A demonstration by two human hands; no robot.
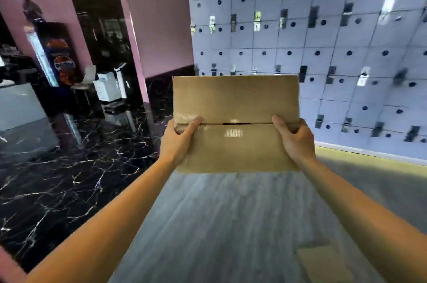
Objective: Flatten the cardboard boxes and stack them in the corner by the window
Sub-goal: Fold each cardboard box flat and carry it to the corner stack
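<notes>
Fingers first: both thumbs sit right on the taped centre seam, the other fingers curled round the side edges. Left hand grips the left end, right hand the right end of the brown taped cardboard box, held up in the air at arm's length over the grey wood-look floor. The seam runs left-right between the thumbs, both hands equally near, so I'd guess splitting it comes next. Another pale cardboard piece lies on the floor lower right; blue lockers behind.
</notes>
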